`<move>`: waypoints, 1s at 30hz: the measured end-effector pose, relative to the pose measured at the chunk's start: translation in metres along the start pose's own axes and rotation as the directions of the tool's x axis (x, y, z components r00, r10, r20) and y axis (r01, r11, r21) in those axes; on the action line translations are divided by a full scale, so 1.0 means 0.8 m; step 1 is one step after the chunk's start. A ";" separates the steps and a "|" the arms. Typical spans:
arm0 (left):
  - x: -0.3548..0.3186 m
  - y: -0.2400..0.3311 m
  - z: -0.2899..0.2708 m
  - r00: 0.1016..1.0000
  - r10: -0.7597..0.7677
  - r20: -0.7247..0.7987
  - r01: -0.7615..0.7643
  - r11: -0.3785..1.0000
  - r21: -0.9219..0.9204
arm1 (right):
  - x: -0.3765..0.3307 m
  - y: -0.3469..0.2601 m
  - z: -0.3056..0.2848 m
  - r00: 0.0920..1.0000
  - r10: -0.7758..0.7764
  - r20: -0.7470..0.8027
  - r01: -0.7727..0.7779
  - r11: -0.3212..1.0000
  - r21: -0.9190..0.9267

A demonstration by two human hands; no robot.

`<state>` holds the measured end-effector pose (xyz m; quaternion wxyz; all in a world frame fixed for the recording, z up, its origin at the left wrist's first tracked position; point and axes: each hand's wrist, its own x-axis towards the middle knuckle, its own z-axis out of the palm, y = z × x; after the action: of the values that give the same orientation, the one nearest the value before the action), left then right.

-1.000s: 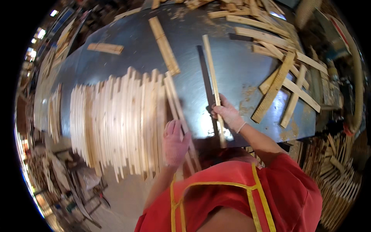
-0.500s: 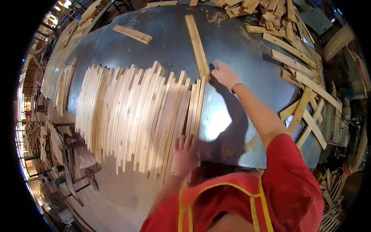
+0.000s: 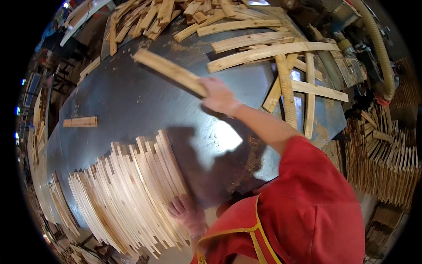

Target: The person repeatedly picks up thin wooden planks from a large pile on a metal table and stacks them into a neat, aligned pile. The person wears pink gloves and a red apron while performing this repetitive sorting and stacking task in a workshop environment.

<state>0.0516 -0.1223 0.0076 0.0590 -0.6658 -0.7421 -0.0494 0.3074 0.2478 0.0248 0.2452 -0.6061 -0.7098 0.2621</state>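
Note:
My right hand (image 3: pixel 220 96), in a light glove, grips the near end of a wooden board (image 3: pixel 169 70). That board slants away to the upper left over the dark metal table (image 3: pixel 127 103). My left hand (image 3: pixel 187 214), gloved too, rests at the right edge of a row of narrow wooden strips (image 3: pixel 127 189), fingers bent over the outer strips' near part. The strips lie side by side, their ends uneven. Whether the left fingers close round any strip is hard to see.
Crossed boards (image 3: pixel 285 88) lie on the table at the right. Loose offcuts (image 3: pixel 154 17) are heaped at the far side. A short board (image 3: pixel 80 122) lies at the left. Beyond the table's right edge stand stacked strips (image 3: pixel 382 163) and a ribbed hose (image 3: pixel 380 57).
My right hand has taken hold of the board beside the strips and moved it away from them. The view has turned to the right. My left hand stays at the row's edge.

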 end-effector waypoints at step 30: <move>0.030 0.109 0.019 0.852 -0.045 0.521 0.226 0.930 -0.289 | -0.303 -0.046 -0.007 0.100 -0.199 0.975 0.197 0.964 0.176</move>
<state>0.1354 -0.0872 -0.0042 -0.2571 -0.6003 -0.7573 -0.0047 0.3192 0.0037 0.0462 -0.2494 -0.1825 -0.7683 0.5606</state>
